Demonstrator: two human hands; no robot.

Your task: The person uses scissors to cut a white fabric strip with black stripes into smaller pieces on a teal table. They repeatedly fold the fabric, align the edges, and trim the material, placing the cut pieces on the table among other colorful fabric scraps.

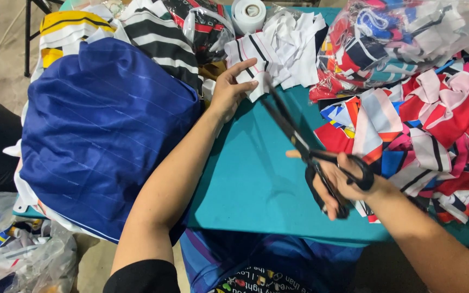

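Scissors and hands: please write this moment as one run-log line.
left hand: on white striped fabric pieces | right hand: holds black scissors, blades shut | surface: teal table | left: blue garment

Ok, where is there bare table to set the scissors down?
Bare teal table lies between the blue fabric pile and colourful scraps, under the scissors in the right hand. Crowded beyond the left hand.

Matt black metal scissors (305,146), glossy blue cloth (104,130), smooth teal tabletop (251,179)
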